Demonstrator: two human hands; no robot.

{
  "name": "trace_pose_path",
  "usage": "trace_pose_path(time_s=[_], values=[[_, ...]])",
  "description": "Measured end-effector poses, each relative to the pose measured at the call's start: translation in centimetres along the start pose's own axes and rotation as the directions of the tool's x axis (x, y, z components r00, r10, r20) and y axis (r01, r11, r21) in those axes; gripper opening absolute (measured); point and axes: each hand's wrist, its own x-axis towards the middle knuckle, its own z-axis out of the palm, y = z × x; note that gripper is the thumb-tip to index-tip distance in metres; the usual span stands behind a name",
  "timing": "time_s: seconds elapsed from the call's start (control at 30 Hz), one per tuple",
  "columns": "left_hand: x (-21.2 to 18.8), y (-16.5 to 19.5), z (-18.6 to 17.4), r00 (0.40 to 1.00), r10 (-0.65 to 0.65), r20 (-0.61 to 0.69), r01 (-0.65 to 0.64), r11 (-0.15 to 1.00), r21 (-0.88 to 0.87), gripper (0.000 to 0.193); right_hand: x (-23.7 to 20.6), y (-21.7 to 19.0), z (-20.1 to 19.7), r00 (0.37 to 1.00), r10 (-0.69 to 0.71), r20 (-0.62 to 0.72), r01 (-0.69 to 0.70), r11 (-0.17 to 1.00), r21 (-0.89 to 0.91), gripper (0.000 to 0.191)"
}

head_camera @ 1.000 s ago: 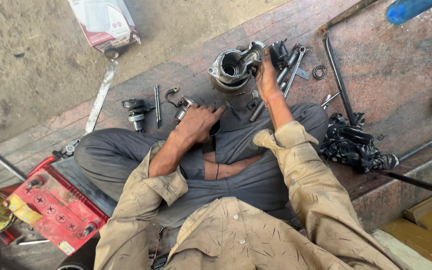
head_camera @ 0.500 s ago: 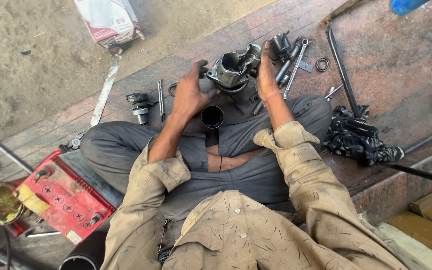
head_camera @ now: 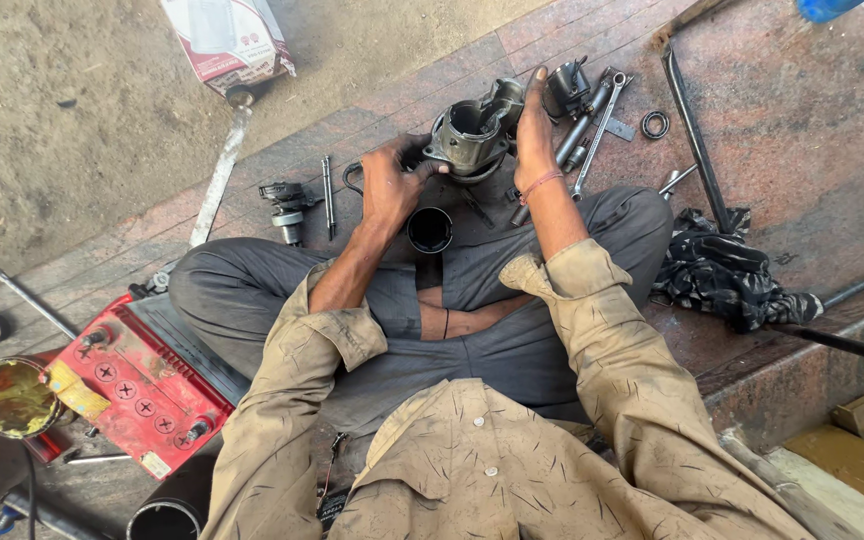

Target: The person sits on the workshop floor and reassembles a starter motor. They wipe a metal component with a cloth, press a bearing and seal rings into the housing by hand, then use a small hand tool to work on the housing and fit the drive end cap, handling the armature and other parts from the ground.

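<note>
I sit cross-legged on a paved floor. A grey metal housing (head_camera: 472,135) with a round bore rests on the floor in front of my knees. My left hand (head_camera: 390,188) grips its left side. My right hand (head_camera: 532,130) presses flat against its right side. A short black cylinder (head_camera: 430,229), open end up, stands between my legs just below the housing.
Wrenches (head_camera: 602,125), a ring (head_camera: 655,124) and small parts lie right of the housing. A long bar (head_camera: 694,140) and a dark rag (head_camera: 727,275) are further right. A small motor part (head_camera: 287,205) lies left, a red battery (head_camera: 142,385) and a tin (head_camera: 12,397) at lower left.
My left hand moved up from my lap to the housing's left side, uncovering the black cylinder. Both hands now hold the housing, which has tilted slightly.
</note>
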Motion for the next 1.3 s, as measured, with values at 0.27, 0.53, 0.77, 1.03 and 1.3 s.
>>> trace_pose_path(time_s=[0.27, 0.53, 0.77, 1.03, 1.3], values=[[-0.4, 0.3, -0.1, 0.991, 0.136, -0.017, -0.135, 0.989, 0.058, 0.046, -0.2, -0.2, 0.2, 1.0, 0.019, 0.01, -0.018, 0.995, -0.097, 0.111], [-1.6, 1.2, -0.8, 0.949, 0.31, -0.054, -0.303, 0.946, 0.113, 0.045, -1.2, 0.1, 0.3, 0.988, -0.04, 0.147, 0.073, 0.971, -0.228, 0.122], [-2.5, 1.7, -1.4, 0.896, 0.438, 0.078, -0.441, 0.851, 0.286, 0.044, -0.6, -0.6, -1.0, 0.99, -0.093, 0.109, 0.124, 0.939, -0.322, 0.101], [-1.6, 2.5, -2.2, 0.832, 0.518, 0.197, -0.554, 0.764, 0.331, 0.05, 1.3, -2.0, -11.4, 0.947, -0.308, -0.091, 0.265, 0.911, -0.316, 0.031], [-0.8, 3.8, -2.5, 0.904, 0.381, 0.195, -0.41, 0.902, 0.138, 0.062, -3.5, 1.5, -9.3, 0.811, -0.552, 0.194, 0.365, 0.218, -0.905, 0.009]])
